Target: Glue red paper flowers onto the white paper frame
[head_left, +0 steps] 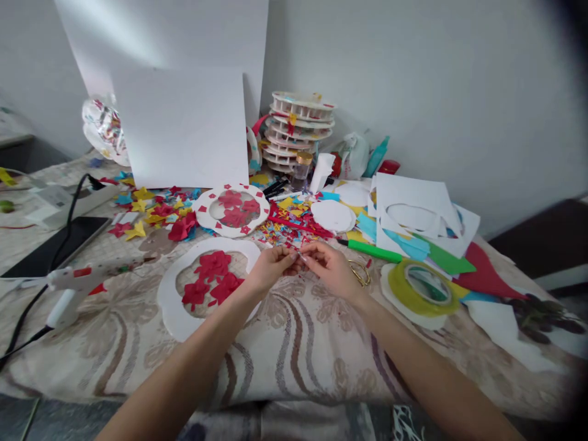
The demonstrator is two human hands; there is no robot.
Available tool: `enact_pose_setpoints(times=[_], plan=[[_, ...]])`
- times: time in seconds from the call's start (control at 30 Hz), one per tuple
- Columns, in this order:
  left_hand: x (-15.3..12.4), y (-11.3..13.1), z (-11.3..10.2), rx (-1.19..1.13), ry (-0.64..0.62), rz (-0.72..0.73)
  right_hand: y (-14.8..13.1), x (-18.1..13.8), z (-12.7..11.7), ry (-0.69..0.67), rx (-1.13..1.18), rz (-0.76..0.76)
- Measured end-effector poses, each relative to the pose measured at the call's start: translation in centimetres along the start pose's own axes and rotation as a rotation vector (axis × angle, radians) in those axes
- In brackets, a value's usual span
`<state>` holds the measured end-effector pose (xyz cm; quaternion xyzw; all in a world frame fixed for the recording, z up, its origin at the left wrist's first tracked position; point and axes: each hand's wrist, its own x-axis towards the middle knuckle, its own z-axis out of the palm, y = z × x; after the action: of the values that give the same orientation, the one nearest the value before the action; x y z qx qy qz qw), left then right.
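Observation:
My left hand (pixel 274 267) and my right hand (pixel 331 269) meet over the middle of the table, fingertips pinched close together. Whatever they hold is too small to make out; small red bits lie just under them. By my left forearm lies a white scalloped foam ring (pixel 171 288), with red paper flowers (pixel 214 264) inside its opening. Behind it rests a second white ring (pixel 202 211) dotted with red pieces. Gold-handled scissors (pixel 361 274) lie beside my right hand, and a green cutter or marker (pixel 374 250) lies just beyond it.
A glue gun (pixel 73 283) with a cord and a black tablet (pixel 57 245) lie left. Paper scraps (pixel 294 214) cover the middle back, before stacked white rings (pixel 298 131) and a jar (pixel 301 171). Yellow tape (pixel 420 288) and cut paper sheets (pixel 413 190) are right.

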<state>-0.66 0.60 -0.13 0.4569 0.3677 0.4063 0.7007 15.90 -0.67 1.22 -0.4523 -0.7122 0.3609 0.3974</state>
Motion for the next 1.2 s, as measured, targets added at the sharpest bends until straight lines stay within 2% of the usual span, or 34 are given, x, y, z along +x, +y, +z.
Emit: enact_pose_setpoints(times=[0.5,0.77,1.2], plan=[[0.01,-0.57,-0.06,-0.055,-0.053,-0.039,0.81,-0.75,-0.04,0.052,-0.003,0.015],[-0.05,-0.41,0.23,-0.06,-0.045,-0.03,0.63,-0.83,-0.02,0.06,0.034,0.031],[0.1,-0.74,0.16,-0.013,-0.014,0.015,0.48,-0.78,0.09,0.103,-0.057,0.016]])
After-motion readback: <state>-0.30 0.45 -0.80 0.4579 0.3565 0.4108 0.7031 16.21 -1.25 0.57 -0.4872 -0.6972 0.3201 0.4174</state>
